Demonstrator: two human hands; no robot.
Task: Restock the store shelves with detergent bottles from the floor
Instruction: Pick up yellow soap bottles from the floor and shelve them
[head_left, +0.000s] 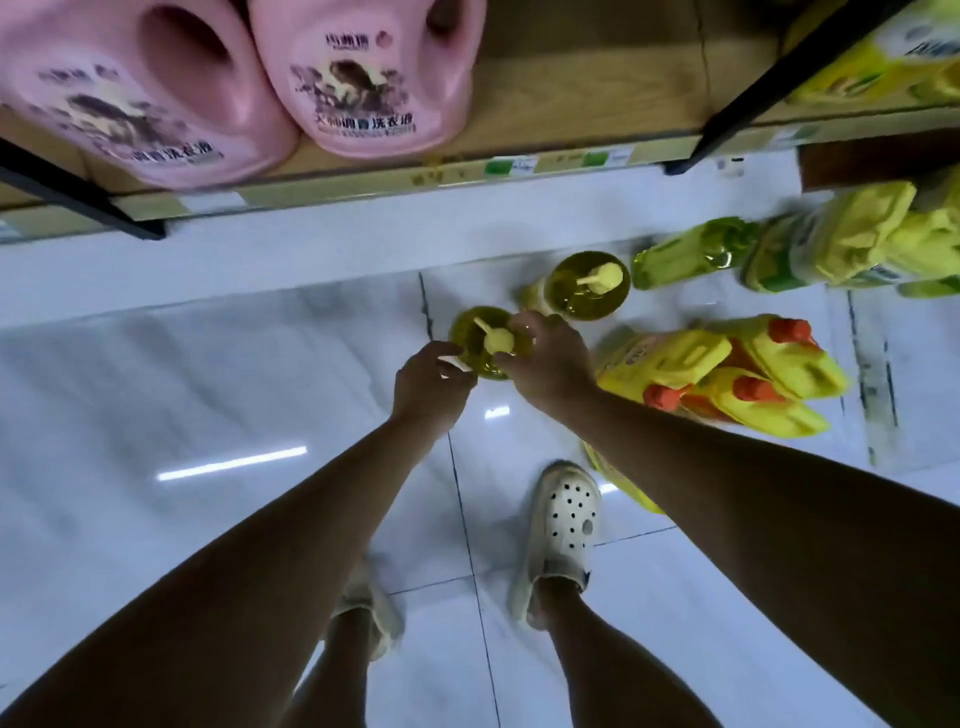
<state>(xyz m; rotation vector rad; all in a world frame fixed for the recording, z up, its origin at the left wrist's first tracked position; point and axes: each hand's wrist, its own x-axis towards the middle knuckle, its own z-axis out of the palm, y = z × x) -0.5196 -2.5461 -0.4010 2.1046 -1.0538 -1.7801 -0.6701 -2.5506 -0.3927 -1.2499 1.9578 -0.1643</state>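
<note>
one pump bottle (475, 338): upright on the floor (208, 364), near the shelf's front edge, with a hand on either side.
right hand (550, 364): fingers and thumb curled round the bottle's top by the pump head, grasping it.
left hand (434, 384): fingers curled against the bottle's left side; cannot tell whether it grips.
second pump bottle (589, 286): upright, just beyond the first.
yellow jugs (727, 374): orange-capped, lying on the floor at right.
shelf (467, 171): pink bottles (363, 78) at its left front edge.
white clog (563, 519): on the floor under the right arm.
</note>
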